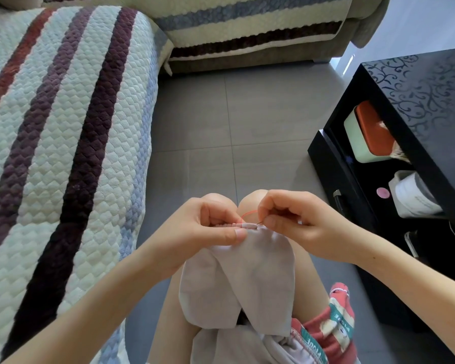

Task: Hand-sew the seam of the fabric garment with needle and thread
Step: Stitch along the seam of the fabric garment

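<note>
One pale grey garment [250, 271], seam edge pinched by left hand [208, 227]; right hand [294, 224] pinches one needle [260, 222], one red thread [248, 213] looped.

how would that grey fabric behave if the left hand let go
Probably floppy: the grey fabric drapes in soft folds over the lap. Likely light, since the left hand holds its edge up with just a thumb pinch. It would probably slump down.

Matt grey cloth garment [250, 274], glossy black table [418, 101]

Lap [168, 311]: grey garment [260, 274] draped over | black table shelf [363, 177]: orange-lidded box [368, 135], white container [410, 195]
</note>
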`<state>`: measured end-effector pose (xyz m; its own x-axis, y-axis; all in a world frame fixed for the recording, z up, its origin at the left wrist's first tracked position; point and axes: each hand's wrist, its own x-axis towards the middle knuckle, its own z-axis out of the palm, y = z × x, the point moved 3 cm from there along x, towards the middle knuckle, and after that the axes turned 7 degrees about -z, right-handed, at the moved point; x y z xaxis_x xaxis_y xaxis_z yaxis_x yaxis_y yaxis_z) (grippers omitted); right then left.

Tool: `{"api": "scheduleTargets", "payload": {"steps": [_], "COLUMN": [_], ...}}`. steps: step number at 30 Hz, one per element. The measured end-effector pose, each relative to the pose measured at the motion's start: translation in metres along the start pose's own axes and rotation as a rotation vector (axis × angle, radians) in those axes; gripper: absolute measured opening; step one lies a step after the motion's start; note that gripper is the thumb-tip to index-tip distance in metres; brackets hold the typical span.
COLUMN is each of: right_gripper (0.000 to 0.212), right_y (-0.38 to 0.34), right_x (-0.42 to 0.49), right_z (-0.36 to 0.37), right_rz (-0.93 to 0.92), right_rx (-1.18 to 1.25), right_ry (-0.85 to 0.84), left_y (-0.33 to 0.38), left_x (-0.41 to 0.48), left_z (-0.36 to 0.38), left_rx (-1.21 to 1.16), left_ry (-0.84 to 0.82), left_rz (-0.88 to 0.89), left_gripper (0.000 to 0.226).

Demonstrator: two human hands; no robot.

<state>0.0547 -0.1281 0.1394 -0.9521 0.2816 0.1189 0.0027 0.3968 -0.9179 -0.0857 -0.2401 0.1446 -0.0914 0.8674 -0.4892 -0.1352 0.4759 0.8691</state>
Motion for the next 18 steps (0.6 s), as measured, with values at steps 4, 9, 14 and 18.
{"api": "scheduleTargets", "payload": {"steps": [4,9,14,18], "right_gripper": [0.02,0.02,0.014,0.028], "right_y": [0.001,0.009,0.017,0.016], "right_x": [0.0,-0.002,-0.005,-0.004], "right_z": [0.002,0.008,0.014,0.018], "right_rz": [0.017,0.036,0.062,0.028], "right_rx": [0.071,0.157,0.315,0.375], "right_ry": [0.006,0.012,0.04,0.059], "left_y": [0.002,0.002,0.002,0.001], "left_x": [-0.001,-0.002,-0.002,0.0], "left_z": [0.001,0.002,0.003,0.007], "left_rx": [0.01,-0.002,-0.036,0.009], "left_ry": [-0.031,-0.04,-0.069,-0.088], "left_rz": [-0.012,-0.016,-0.028,-0.006], "left_gripper": [0.002,0.006,0.005,0.002]}}
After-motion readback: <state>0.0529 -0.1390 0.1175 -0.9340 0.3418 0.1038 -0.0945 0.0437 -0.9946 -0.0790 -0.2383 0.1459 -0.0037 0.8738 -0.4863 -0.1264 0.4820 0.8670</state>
